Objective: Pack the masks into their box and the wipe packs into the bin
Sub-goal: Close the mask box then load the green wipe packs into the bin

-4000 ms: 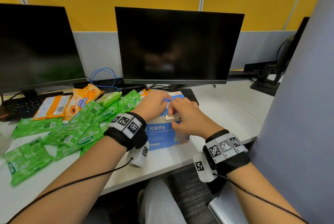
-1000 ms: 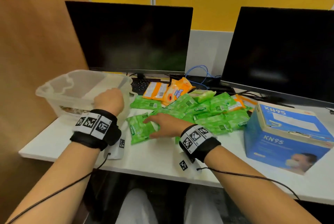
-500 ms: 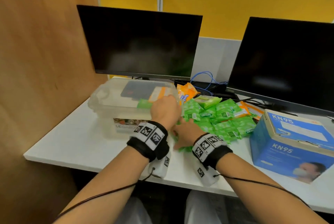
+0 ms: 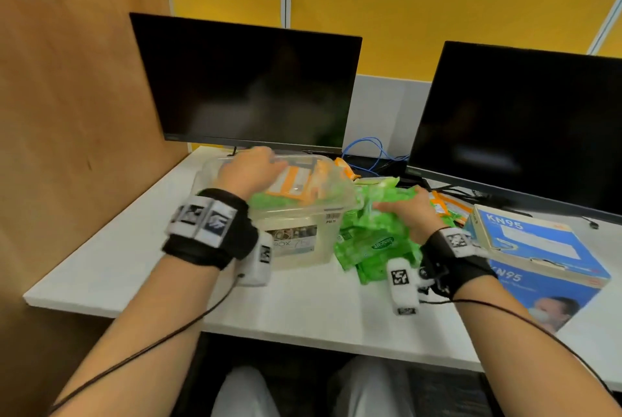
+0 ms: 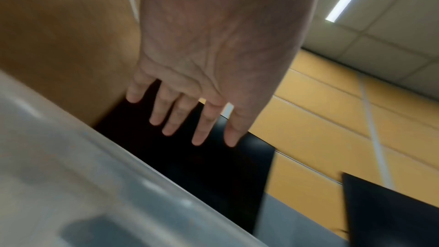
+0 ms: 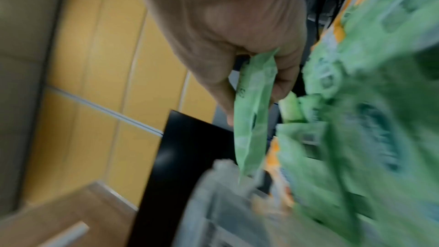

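Note:
A clear plastic bin (image 4: 296, 214) stands on the white desk, with orange and green wipe packs showing inside it. My left hand (image 4: 250, 169) hovers over the bin with fingers (image 5: 200, 132) spread straight and nothing in it. My right hand (image 4: 409, 208) grips a green wipe pack (image 6: 254, 112) and lifts it above a heap of green wipe packs (image 4: 373, 241), right of the bin. The blue KN95 mask box (image 4: 538, 258) sits closed at the right.
Two dark monitors (image 4: 249, 87) (image 4: 525, 127) stand behind the desk. A wooden partition (image 4: 67, 114) walls off the left side. Orange wipe packs (image 4: 447, 208) and blue cables (image 4: 370, 151) lie behind the heap. The desk's front edge (image 4: 269, 319) is near my lap.
The bin has come right, next to the wipe heap. My left hand has let go of its rim and opened above it. My right hand has picked up a green pack.

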Demonstrator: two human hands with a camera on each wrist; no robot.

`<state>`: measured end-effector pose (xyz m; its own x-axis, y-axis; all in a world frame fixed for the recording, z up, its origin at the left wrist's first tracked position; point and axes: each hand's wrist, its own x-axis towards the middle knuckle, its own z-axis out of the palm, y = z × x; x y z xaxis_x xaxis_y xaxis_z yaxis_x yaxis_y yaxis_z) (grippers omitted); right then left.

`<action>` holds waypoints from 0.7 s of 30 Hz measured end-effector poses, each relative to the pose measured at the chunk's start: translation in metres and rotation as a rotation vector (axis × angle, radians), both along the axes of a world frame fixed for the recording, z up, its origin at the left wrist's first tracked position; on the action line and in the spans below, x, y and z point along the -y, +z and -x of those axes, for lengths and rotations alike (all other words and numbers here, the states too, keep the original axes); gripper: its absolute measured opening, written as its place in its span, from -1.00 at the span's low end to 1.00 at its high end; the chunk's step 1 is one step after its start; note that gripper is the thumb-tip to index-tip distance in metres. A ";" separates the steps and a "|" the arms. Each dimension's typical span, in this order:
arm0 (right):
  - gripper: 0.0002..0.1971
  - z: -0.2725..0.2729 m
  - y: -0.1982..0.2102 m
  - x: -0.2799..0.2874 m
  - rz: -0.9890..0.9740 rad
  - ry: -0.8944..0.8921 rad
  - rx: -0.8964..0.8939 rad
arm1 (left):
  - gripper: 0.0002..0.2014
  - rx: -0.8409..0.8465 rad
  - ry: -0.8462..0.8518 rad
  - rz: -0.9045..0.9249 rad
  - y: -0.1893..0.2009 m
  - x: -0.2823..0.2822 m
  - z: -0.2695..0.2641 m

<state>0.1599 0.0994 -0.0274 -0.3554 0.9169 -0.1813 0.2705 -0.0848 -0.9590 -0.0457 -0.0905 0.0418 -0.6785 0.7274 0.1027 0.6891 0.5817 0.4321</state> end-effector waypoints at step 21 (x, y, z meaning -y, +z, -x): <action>-0.68 0.156 0.081 0.091 0.240 0.771 0.389 | -0.49 0.222 0.192 -0.036 -0.029 0.034 0.054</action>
<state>0.0038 0.0087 0.0536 -0.7306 0.3704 -0.5736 0.6374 0.0687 -0.7675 -0.0999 -0.1246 0.0125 -0.8121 0.5821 -0.0401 0.4541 0.6738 0.5830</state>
